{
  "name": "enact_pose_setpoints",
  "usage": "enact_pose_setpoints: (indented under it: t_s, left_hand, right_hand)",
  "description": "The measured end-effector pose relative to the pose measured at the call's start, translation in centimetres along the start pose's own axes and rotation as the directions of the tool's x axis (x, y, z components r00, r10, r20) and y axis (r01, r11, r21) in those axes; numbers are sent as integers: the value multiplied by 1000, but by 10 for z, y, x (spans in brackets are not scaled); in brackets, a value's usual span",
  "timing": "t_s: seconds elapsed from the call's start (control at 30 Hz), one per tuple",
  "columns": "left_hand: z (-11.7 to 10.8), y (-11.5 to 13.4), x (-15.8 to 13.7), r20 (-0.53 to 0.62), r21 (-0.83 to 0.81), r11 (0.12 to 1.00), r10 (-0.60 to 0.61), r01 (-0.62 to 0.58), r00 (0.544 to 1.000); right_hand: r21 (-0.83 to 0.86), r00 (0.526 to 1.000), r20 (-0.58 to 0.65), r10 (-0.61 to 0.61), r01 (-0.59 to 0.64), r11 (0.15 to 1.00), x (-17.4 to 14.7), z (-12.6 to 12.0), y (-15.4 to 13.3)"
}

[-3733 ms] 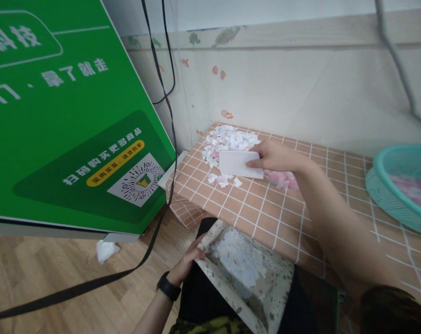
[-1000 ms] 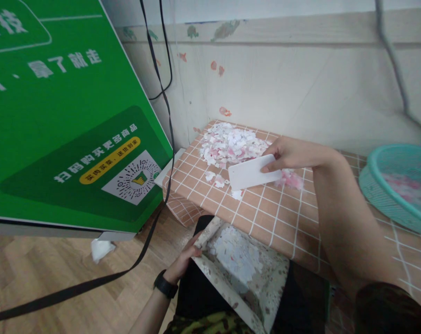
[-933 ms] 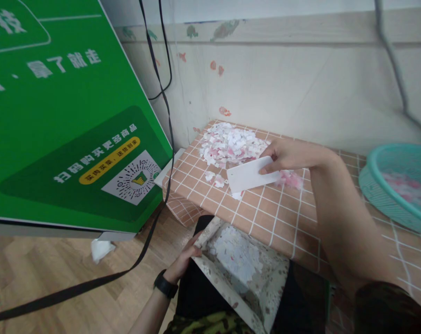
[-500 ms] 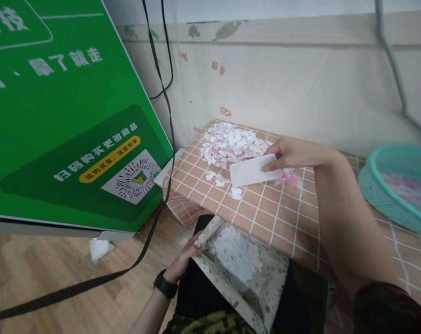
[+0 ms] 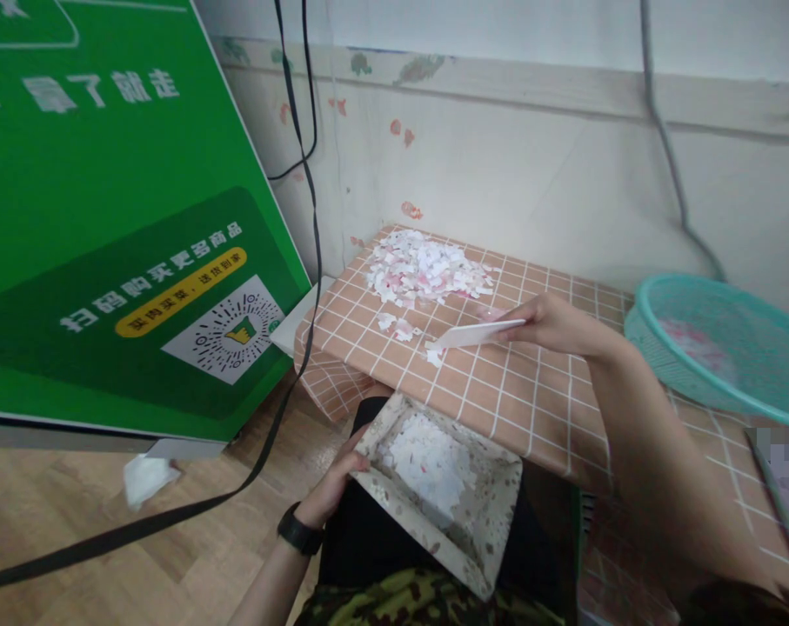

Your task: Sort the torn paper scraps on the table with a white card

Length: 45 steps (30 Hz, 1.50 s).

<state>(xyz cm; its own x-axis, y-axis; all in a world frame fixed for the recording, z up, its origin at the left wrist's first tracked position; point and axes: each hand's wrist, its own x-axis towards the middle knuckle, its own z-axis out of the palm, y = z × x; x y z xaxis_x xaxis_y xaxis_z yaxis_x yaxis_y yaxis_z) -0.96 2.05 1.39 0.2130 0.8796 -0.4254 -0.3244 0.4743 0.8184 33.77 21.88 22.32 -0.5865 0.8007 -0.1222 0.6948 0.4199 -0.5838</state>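
"Where's the card [image 5: 476, 333], and why hold it so?"
"In the right hand [image 5: 547, 323], pinched at 1 end between thumb and fingers, probably to leave the far end free beside the loose scraps [image 5: 434, 355]."
"And the left hand [image 5: 337, 476]?"
"Closed on the rim of the tray [image 5: 404, 527], likely steadying it on the lap, by the near edge of the table [image 5: 528, 391]."
"The paper pile [image 5: 426, 265]?"
"Beyond the right hand and to its left, apart from the card; easily reached there, I'd judge."
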Motion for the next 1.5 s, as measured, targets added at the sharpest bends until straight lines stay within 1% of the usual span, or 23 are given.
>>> enact_pose_setpoints:
  t_s: [0.07,0.13,0.2,0.3,0.37,0.47,0.6,0.7,0.8,0.93,1.0,1.1,1.2,1.37,1.5]
  left_hand:
    - [3,0,2,35,-22,999,40,-39,999]
    - [6,0,3,44,-42,998,47,-45,998]
    - [9,0,3,40,-55,998,27,-25,999]
    - [11,4,0,17,-60,998,-16,17,1000]
    - [11,6,-2,-1,-56,998,-34,34,999]
    - [11,10,-4,-15,-51,998,-44,43,999]
    - [12,12,-4,16,-56,998,-13,14,1000]
    - [14,14,-5,25,-40,999,9,-8,1000]
    - [15,16,-6,40,-23,999,27,-26,999]
    - [15,16,-7,49,-21,999,40,-39,998]
    - [15,17,-7,43,-17,999,44,-43,998]
    - [15,19,-7,53,-9,998,64,-64,997]
    - [15,22,-7,66,-14,996,85,-84,994]
    - [14,24,-7,32,-28,999,44,-43,999]
    - [12,30,-9,7,-31,999,26,-25,1000]
  right_hand:
    - [2,1000,-17,-12,12,1000,-14,4,-1]
    - [8,999,-48,-6,7,1000,-26,9,-3]
    - [5,991,-133,5,-4,1000,-33,16,-7]
    - [-17,959,-282,23,-29,999,-33,30,-14]
    - [-38,948,-319,21,-35,999,-31,38,-18]
    - [-72,946,-325,10,-35,997,-30,45,-22]
    - [-75,933,-360,-1,-28,997,-39,43,-27]
    - [-120,956,-291,-26,-9,993,-42,40,-32]
    - [-166,970,-243,-22,-20,986,-38,41,-39]
    - [-185,969,-244,-35,-11,983,-27,44,-49]
    - [-168,962,-268,-42,-3,986,-25,43,-52]
    - [-138,940,-339,-24,-25,990,-27,41,-47]
    - [-159,923,-385,5,-72,985,-32,41,-35]
    - [-155,925,-377,47,-112,982,-36,50,-20]
    - [-113,936,-351,34,-79,990,-38,53,-20]
